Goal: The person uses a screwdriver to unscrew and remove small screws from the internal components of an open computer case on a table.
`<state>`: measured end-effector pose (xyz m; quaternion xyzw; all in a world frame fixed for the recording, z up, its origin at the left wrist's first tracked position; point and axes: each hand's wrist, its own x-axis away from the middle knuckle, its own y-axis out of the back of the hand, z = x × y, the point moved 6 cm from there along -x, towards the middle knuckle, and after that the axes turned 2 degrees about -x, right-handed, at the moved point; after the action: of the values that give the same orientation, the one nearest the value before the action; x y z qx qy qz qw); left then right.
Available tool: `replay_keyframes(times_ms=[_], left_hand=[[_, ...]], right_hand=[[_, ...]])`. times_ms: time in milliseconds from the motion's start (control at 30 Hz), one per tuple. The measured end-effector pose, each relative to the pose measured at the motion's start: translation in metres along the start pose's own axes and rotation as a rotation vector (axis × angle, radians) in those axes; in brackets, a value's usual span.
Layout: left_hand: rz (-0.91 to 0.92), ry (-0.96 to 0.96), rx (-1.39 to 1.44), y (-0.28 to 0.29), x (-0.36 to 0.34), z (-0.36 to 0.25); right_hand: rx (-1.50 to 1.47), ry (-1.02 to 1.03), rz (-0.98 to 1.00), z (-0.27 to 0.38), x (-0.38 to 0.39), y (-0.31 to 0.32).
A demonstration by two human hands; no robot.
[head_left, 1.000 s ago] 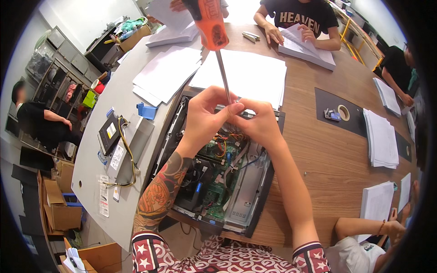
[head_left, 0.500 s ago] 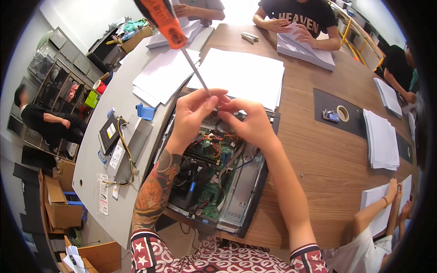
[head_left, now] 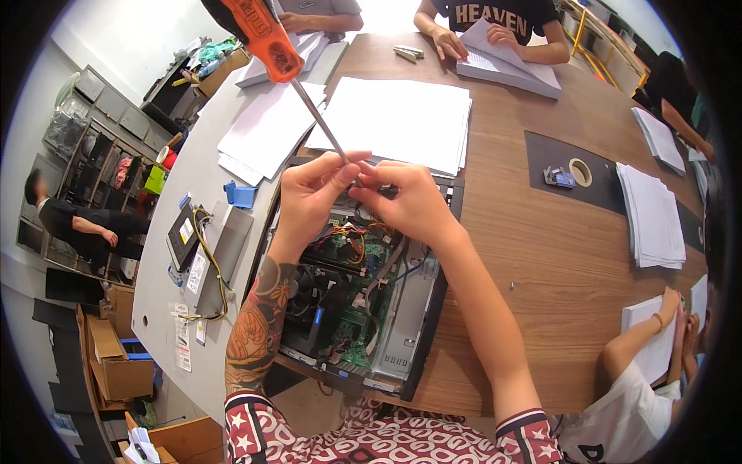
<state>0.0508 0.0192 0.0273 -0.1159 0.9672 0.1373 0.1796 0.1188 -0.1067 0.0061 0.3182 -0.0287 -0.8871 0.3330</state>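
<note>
My left hand [head_left: 313, 193] is closed around the thin steel shaft of an orange-and-black screwdriver [head_left: 278, 54], near its tip; the handle tilts up to the upper left, with no hand on it. My right hand [head_left: 402, 201] is pinched beside the tip, holding something I cannot make out. Both hands are over the rear edge of an open black computer case [head_left: 355, 309], whose green circuit board, fan, coloured cables and metal side channel show. A metal power supply [head_left: 224, 255] with a yellow cable and a black drive [head_left: 184, 240] lie on the grey tabletop to the left.
Paper sheets [head_left: 394, 116] lie beyond the case, more stacks [head_left: 645, 213] to the right. A tape roll [head_left: 580, 172] sits on a black mat, a blue bracket [head_left: 239, 193] left of the case. Several co-workers [head_left: 495, 35] handle paper around the table; another person [head_left: 77, 224] is at the left shelves.
The screwdriver has tilted leftward, from near upright to slanting. Both my hands have shifted left, still together at its tip. A co-worker at lower right has raised their hands onto the paper.
</note>
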Motion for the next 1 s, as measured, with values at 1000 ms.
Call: replay_keyframes(times_ms=[1000], left_hand=[[0.047, -0.029, -0.004, -0.004, -0.001, -0.001]], right_hand=[[0.0, -0.009, -0.057, 0.001, 0.0, 0.001]])
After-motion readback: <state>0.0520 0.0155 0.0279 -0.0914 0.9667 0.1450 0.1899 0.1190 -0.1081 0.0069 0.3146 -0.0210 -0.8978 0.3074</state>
